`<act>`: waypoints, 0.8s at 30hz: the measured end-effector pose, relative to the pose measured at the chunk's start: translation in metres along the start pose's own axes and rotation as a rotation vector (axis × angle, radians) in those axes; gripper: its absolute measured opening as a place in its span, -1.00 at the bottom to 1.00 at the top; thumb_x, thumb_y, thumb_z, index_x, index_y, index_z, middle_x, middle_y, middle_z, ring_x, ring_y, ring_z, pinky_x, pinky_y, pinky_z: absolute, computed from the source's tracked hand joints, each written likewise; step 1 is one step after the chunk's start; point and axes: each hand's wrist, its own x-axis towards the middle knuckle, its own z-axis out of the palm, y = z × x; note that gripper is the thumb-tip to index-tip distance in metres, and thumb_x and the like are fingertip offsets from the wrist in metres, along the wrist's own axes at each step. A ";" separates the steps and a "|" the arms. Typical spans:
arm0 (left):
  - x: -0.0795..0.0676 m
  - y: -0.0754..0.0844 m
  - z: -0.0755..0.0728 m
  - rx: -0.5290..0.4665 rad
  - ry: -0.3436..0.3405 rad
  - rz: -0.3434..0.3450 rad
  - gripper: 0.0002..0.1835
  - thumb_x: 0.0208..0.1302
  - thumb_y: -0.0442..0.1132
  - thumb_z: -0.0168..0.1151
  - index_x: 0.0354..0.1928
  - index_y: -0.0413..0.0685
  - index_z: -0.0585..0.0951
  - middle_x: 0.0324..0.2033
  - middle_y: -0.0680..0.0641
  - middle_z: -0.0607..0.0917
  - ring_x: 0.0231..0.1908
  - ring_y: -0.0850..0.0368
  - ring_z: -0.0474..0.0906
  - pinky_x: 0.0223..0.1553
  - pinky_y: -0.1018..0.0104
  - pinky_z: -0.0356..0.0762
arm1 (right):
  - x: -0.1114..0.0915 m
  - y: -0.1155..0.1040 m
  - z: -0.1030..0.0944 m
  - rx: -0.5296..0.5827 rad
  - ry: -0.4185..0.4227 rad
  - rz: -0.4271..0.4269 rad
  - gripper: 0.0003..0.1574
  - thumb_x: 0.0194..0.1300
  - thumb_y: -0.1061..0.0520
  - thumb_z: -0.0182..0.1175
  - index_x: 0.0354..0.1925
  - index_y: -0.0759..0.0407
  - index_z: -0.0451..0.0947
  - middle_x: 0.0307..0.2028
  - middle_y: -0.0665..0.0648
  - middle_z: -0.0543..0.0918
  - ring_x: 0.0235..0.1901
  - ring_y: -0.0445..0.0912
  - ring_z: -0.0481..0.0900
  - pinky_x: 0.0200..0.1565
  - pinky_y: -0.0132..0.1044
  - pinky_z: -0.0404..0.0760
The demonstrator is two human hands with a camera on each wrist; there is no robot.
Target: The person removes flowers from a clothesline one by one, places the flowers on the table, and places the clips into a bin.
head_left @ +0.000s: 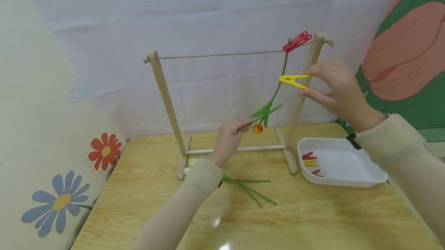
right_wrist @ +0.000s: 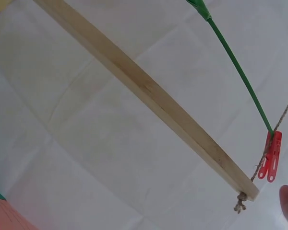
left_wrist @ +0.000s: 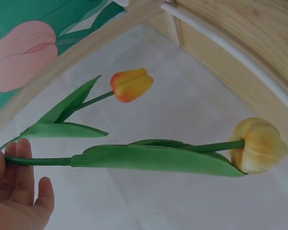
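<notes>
My left hand [head_left: 227, 140] pinches the green stem of an artificial tulip; its pale yellow bloom [left_wrist: 258, 146] and long leaf show in the left wrist view. Between thumb and fingers of my right hand [head_left: 342, 91] is a yellow clothespin [head_left: 284, 79], its tip pointing left. The clothespin is out of sight in the right wrist view, where only part of a thumb shows. A red clothespin [head_left: 296, 42] clips another tulip's stem to the twine [head_left: 222, 55]. That tulip hangs head down, with an orange-yellow bloom [left_wrist: 132, 85].
The twine runs between two posts of a wooden stand [head_left: 167, 103] with a white bottom bar [head_left: 260, 148]. At right, a white tray [head_left: 347, 183] contains red and yellow clothespins [head_left: 310, 162]. Tulips with green stems [head_left: 252, 190] and white blooms lie on the wooden table [head_left: 313, 219].
</notes>
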 end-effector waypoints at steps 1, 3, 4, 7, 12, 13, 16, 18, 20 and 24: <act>-0.002 -0.001 0.001 0.013 -0.007 0.011 -0.79 0.24 -0.46 0.23 -0.09 -0.38 0.66 -0.22 -0.26 0.73 -0.19 -0.10 0.68 -0.07 0.41 0.60 | -0.004 0.000 0.000 0.003 0.005 0.013 -0.17 0.29 -0.36 0.08 -0.22 0.47 0.56 -0.31 0.40 0.63 -0.25 0.25 0.49 -0.03 -0.19 0.35; -0.005 -0.002 0.004 0.033 -0.018 0.039 -0.80 0.24 -0.47 0.23 -0.10 -0.38 0.67 -0.23 -0.25 0.73 -0.21 -0.09 0.67 -0.09 0.43 0.60 | -0.011 -0.002 0.000 0.010 0.007 0.045 -0.16 0.30 -0.36 0.08 -0.21 0.47 0.56 -0.30 0.39 0.63 -0.23 0.25 0.48 0.02 -0.24 0.34; -0.006 -0.002 0.005 0.043 -0.024 0.054 -0.80 0.24 -0.48 0.23 -0.11 -0.38 0.67 -0.25 -0.24 0.72 -0.22 -0.09 0.66 -0.10 0.44 0.60 | -0.014 -0.003 -0.001 0.009 0.007 0.061 -0.16 0.30 -0.37 0.07 -0.20 0.46 0.56 -0.30 0.39 0.62 -0.22 0.25 0.48 0.04 -0.25 0.33; -0.010 -0.002 0.007 0.075 -0.035 0.098 -0.81 0.23 -0.49 0.23 -0.12 -0.36 0.67 -0.26 -0.23 0.72 -0.23 -0.07 0.64 -0.10 0.42 0.60 | -0.023 -0.004 -0.001 0.006 0.004 0.098 -0.15 0.29 -0.38 0.06 -0.20 0.45 0.56 -0.29 0.39 0.62 -0.20 0.26 0.47 0.07 -0.26 0.32; -0.015 -0.002 0.009 0.132 -0.064 0.120 -0.79 0.23 -0.49 0.23 -0.09 -0.34 0.67 -0.23 -0.22 0.72 -0.19 -0.07 0.64 -0.05 0.40 0.59 | -0.037 -0.004 0.000 -0.002 0.028 0.144 -0.11 0.25 -0.42 0.07 -0.22 0.45 0.56 -0.29 0.39 0.61 -0.20 0.24 0.45 0.08 -0.40 0.29; -0.015 -0.002 0.008 0.139 -0.071 0.122 -0.78 0.23 -0.50 0.22 -0.08 -0.34 0.67 -0.20 -0.22 0.72 -0.17 -0.07 0.65 -0.03 0.39 0.58 | -0.039 -0.004 0.001 -0.001 0.035 0.158 -0.10 0.24 -0.43 0.07 -0.22 0.46 0.56 -0.29 0.39 0.61 -0.20 0.23 0.44 0.08 -0.43 0.28; -0.017 -0.001 0.008 0.129 -0.085 0.128 -0.78 0.24 -0.51 0.21 -0.08 -0.36 0.66 -0.18 -0.23 0.72 -0.15 -0.08 0.66 0.00 0.38 0.57 | -0.046 -0.005 0.001 0.017 0.048 0.202 -0.08 0.23 -0.44 0.08 -0.21 0.47 0.57 -0.28 0.39 0.61 -0.17 0.13 0.45 0.10 -0.48 0.27; -0.018 -0.001 0.008 0.121 -0.096 0.129 -0.78 0.26 -0.51 0.20 -0.07 -0.35 0.66 -0.18 -0.23 0.72 -0.15 -0.07 0.66 0.00 0.40 0.57 | -0.050 -0.006 -0.001 0.025 0.036 0.234 -0.06 0.23 -0.44 0.08 -0.19 0.48 0.56 -0.26 0.40 0.60 -0.11 0.00 0.45 0.11 -0.49 0.28; -0.019 -0.001 0.008 0.132 -0.106 0.129 -0.79 0.28 -0.49 0.18 -0.07 -0.34 0.66 -0.20 -0.22 0.73 -0.15 -0.06 0.67 -0.01 0.41 0.57 | -0.055 -0.007 -0.002 0.031 0.024 0.259 -0.05 0.24 -0.44 0.08 -0.18 0.50 0.56 -0.25 0.41 0.59 -0.07 -0.12 0.43 0.11 -0.49 0.28; -0.022 -0.001 0.008 0.151 -0.125 0.139 -0.79 0.30 -0.48 0.16 -0.06 -0.36 0.65 -0.19 -0.21 0.73 -0.16 -0.05 0.67 -0.02 0.42 0.57 | -0.066 -0.007 -0.001 0.029 0.038 0.283 -0.04 0.24 -0.44 0.08 -0.18 0.52 0.55 -0.26 0.42 0.58 -0.07 -0.17 0.42 0.11 -0.52 0.28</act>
